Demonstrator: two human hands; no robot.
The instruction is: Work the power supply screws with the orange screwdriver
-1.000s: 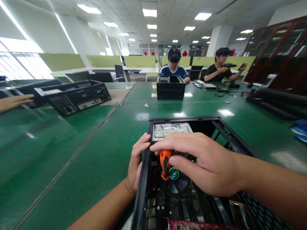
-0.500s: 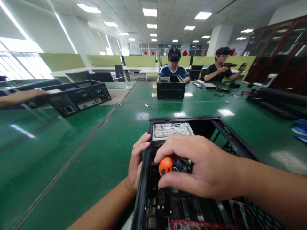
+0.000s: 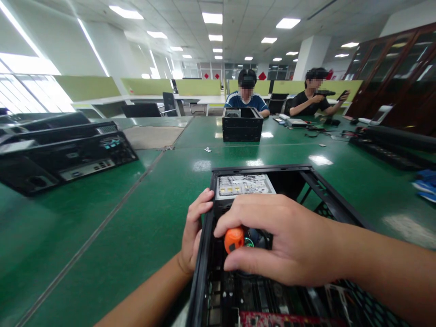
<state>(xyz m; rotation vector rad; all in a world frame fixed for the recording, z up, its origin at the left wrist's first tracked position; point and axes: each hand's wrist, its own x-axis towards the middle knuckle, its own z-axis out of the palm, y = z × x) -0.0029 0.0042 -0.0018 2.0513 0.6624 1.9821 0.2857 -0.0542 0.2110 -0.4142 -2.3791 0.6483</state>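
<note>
An open black computer case [image 3: 200, 277] lies in front of me. My left hand [image 3: 195, 227] grips its left edge, fingertips over the rim near the back corner. My right hand [image 3: 286, 240] is inside the case opening, thumb and fingers closed around the orange-and-black handle of a screwdriver [image 3: 234, 240]. The handle's end points up toward me; its shaft and tip are hidden. Beside it, partly behind the hand, is a cooling fan [image 3: 257, 237]. A metal power supply [image 3: 243, 185] sits at the back left, and a red circuit card [image 3: 286, 319] at the near end.
Another computer case [image 3: 71, 156] lies on the green table [image 3: 143, 218] to the left. Across the table, a person [image 3: 247, 97] sits behind a further black case [image 3: 242, 126]. A second person [image 3: 311, 102] holds a dark device at the right, near cables and parts.
My right hand has closed around the screwdriver handle, which has swung to point at me. At left, a co-worker's hand has gone from view and the case there has shifted left and nearer.
</note>
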